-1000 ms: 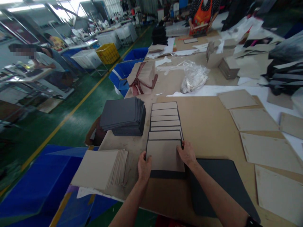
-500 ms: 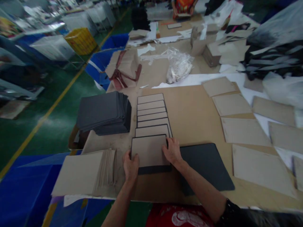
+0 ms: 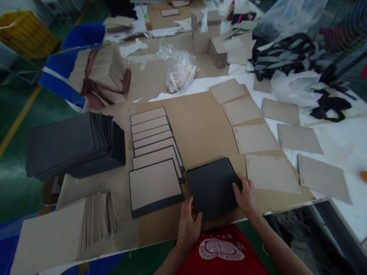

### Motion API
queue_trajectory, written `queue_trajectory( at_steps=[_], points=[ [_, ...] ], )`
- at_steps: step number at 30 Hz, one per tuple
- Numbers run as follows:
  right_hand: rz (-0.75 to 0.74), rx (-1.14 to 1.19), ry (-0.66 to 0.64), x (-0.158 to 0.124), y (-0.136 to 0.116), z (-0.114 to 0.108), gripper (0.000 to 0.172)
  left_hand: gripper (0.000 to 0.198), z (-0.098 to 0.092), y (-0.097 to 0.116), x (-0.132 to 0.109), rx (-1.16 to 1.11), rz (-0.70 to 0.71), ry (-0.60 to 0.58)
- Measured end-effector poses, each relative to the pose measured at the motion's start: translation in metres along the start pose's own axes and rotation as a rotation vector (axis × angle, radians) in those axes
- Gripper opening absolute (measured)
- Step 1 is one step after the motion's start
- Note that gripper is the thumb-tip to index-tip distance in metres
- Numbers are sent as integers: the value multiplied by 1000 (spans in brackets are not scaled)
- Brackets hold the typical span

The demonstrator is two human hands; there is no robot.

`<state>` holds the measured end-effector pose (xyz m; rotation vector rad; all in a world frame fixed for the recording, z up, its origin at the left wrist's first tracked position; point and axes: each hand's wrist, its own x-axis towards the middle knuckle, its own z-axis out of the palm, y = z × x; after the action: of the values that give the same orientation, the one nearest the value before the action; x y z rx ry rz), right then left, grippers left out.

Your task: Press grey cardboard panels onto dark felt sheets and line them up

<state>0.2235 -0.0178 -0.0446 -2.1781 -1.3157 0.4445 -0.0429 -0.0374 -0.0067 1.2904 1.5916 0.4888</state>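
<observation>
A black sheet (image 3: 213,187) lies flat on the brown cardboard work surface (image 3: 200,130) near the front edge. My left hand (image 3: 188,222) grips its near left corner with fingers curled. My right hand (image 3: 246,194) rests on its right edge, fingers bent over it. Just left of the sheet lies a row of overlapping grey boards with black borders (image 3: 153,152), the nearest one (image 3: 155,187) on top.
A tall stack of dark grey sheets (image 3: 74,145) sits at the left. A fanned pile of grey cards (image 3: 57,233) lies at the front left. Loose grey boards (image 3: 269,172) spread to the right. Beyond are a tied bundle (image 3: 100,76), a plastic bag (image 3: 179,72) and black strips (image 3: 298,57).
Both hands left the bordered board in the row and moved right onto the black sheet. The view swung right and down.
</observation>
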Motion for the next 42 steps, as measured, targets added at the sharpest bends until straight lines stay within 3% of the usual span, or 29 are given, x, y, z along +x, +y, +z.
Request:
queue_trajectory(
  at_steps=[9, 15, 21, 24, 29, 37, 42],
  points=[
    [64, 5, -67, -39, 7, -13, 47, 58, 2, -14, -3, 239, 44, 7],
    [55, 9, -69, -45, 3, -20, 43, 51, 6, -5, -7, 365, 103, 45],
    [329, 261, -66, -28, 6, -24, 37, 53, 5, -2, -2, 397, 63, 33],
    [454, 430, -68, -20, 5, -32, 34, 53, 4, -4, -1, 388, 53, 29],
    [500, 564, -45, -23, -14, -49, 32, 52, 3, -5, -3, 361, 78, 66],
    [670, 947, -83, -21, -20, -52, 44, 54, 2, -6, -8, 220, 85, 147],
    [725, 976, -82, -9, -20, -47, 48, 52, -2, 8, -7, -22, -62, 160]
  ],
)
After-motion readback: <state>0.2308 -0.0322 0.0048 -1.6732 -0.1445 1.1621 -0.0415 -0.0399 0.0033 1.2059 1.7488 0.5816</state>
